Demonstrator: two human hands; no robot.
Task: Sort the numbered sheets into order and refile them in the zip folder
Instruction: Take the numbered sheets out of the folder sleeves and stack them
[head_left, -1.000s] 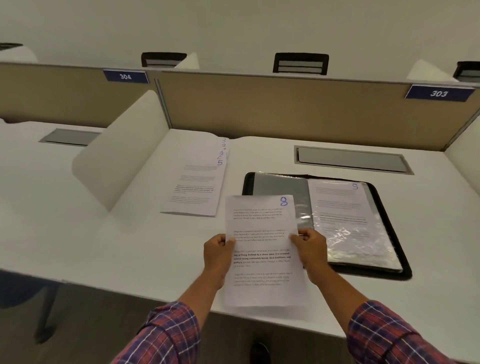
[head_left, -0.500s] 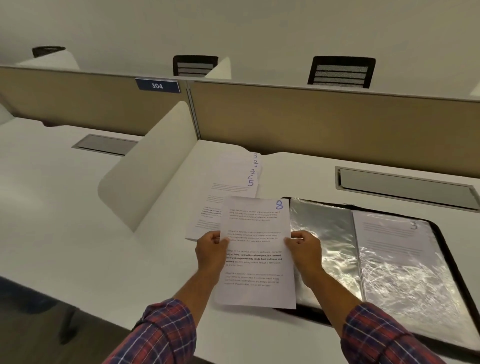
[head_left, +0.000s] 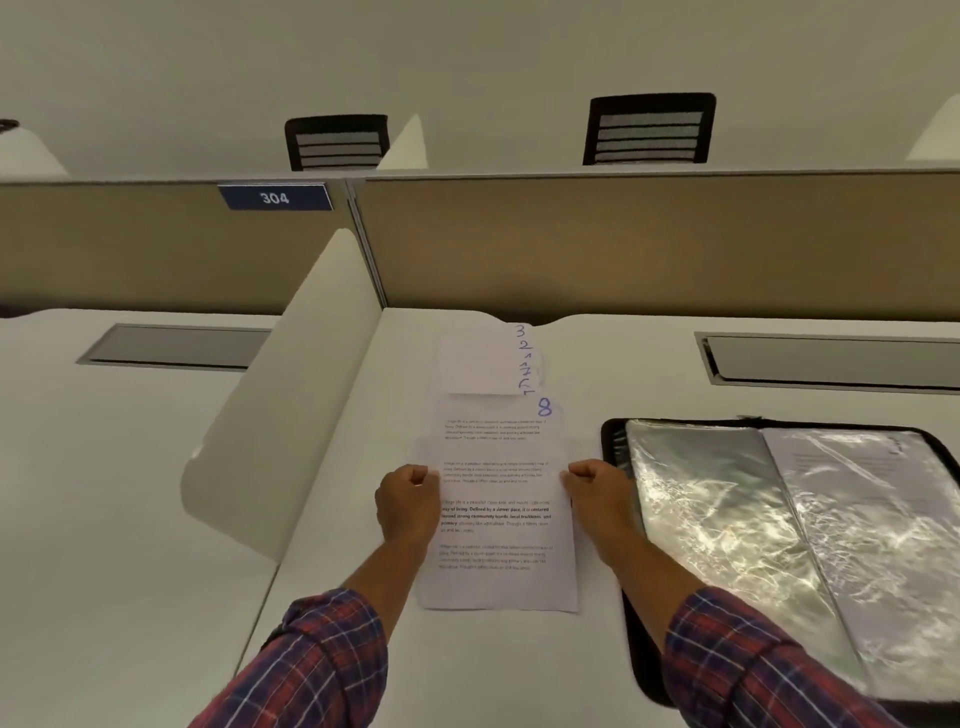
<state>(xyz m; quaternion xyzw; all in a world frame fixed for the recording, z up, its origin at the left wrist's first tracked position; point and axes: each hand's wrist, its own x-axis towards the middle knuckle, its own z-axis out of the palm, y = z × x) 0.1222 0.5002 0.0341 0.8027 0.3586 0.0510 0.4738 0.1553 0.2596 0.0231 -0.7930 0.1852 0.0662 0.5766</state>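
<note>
While both hands pinch sheet 8 (head_left: 498, 499) at its side edges, left hand (head_left: 408, 501) and right hand (head_left: 597, 496), we see it overlapping the fanned stack (head_left: 488, 364) toward the surface's (head_left: 519, 670) far edge, zip folder (head_left: 779, 545) open just beside it.

A white desk (head_left: 493, 670) carries staggered numbered sheets (head_left: 498, 499) between both grips, the open zip folder (head_left: 779, 545) just right.
</note>
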